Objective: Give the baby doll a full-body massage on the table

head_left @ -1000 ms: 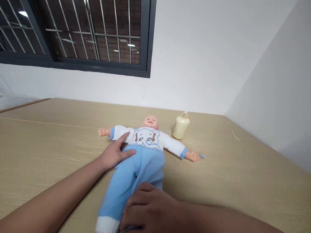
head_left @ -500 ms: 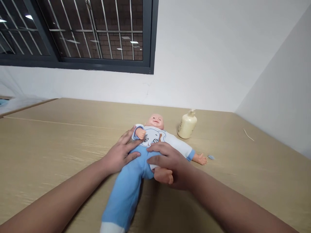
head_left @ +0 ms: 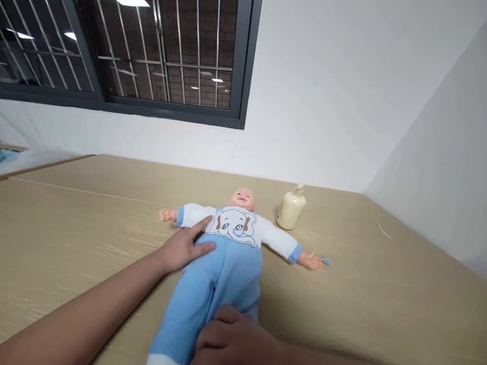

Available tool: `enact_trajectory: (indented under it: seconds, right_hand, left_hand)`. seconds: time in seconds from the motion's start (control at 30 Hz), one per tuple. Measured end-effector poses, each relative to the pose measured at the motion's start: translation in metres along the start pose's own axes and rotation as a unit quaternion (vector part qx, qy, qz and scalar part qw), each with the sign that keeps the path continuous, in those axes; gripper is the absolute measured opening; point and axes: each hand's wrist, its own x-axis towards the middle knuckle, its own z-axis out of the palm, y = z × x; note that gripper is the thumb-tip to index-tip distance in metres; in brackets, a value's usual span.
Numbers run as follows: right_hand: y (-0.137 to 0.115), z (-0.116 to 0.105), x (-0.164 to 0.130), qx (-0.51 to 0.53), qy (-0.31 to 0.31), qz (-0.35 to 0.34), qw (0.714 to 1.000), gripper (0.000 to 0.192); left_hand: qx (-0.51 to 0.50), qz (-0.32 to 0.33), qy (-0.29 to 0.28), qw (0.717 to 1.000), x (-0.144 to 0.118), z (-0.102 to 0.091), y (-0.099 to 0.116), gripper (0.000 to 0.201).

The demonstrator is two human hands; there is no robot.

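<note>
On the pale wooden table (head_left: 76,243), a baby doll (head_left: 228,253) lies on its back, head toward the wall, arms spread out to both sides. White top with an elephant picture on the chest, blue cuffs, blue trousers with a white cuff at the visible foot. Doll sits roughly mid-table, legs pointing toward the person.

Left hand (head_left: 182,247): laid flat against the doll's side at waist level, fingers stretched out and loosely spread, index finger pointing up along the doll's sleeve. Touching the cloth, not clamped on anything.

Right hand (head_left: 232,339): at the bottom edge of the view, lying over the doll's lower leg, fingers curled down onto the blue trouser cloth. Whether it actually grips the leg or only presses on it cannot be told; the underside of the hand is hidden.

Hands well apart, one at the doll's waist, one at its leg.

Cream pump bottle (head_left: 291,208) stands upright just beside the doll's head, near the wall. Small blue scrap (head_left: 326,261) lies just beyond the doll's outstretched hand. Thin pale sliver (head_left: 383,229) lies farther off toward the side wall. Dark-framed barred window (head_left: 152,56) above the table.
</note>
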Motion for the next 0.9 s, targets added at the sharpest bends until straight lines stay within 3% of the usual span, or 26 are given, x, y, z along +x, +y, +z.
enact_trajectory:
  seconds: [0.07,0.13,0.27,0.37,0.43,0.57,0.7,0.8,0.9]
  right_hand:
    - [0.006,0.016,-0.002,-0.025,-0.016,-0.008,1.000,0.039]
    - [0.005,0.009,-0.001,-0.032,0.018,-0.018,0.999,0.037]
    - [-0.014,-0.059,0.007,-0.033,0.182,-0.001,0.983,0.022]
    - [-0.023,-0.114,0.008,-0.058,0.210,0.046,0.975,0.016]
    - [-0.016,-0.132,0.003,-0.071,0.191,0.089,0.975,0.024]
    - [0.016,-0.118,-0.014,-0.096,0.181,0.139,0.969,0.038]
    - [0.037,-0.091,-0.021,-0.102,0.210,0.172,0.957,0.038]
    - [0.031,-0.095,-0.017,-0.095,0.203,0.166,0.960,0.039]
    - [0.009,-0.106,-0.008,-0.089,0.187,0.136,0.969,0.037]
  left_hand:
    - [0.001,-0.012,0.005,1.000,0.000,0.001,-0.001,0.094]
    - [0.011,-0.017,0.018,1.000,0.000,0.002,-0.002,0.095]
    - [0.081,0.003,0.067,0.995,-0.003,0.002,0.000,0.086]
    - [0.124,0.051,0.065,0.989,-0.006,0.000,0.004,0.071]
    - [0.149,0.095,0.063,0.982,-0.007,0.000,0.008,0.061]
    - [0.161,0.168,0.062,0.971,-0.008,-0.001,0.014,0.056]
    - [0.130,0.145,0.038,0.980,-0.009,-0.001,0.018,0.059]
    - [0.102,0.103,0.034,0.989,-0.008,0.000,0.014,0.065]
    - [0.081,0.038,0.050,0.995,-0.005,0.001,0.008,0.081]
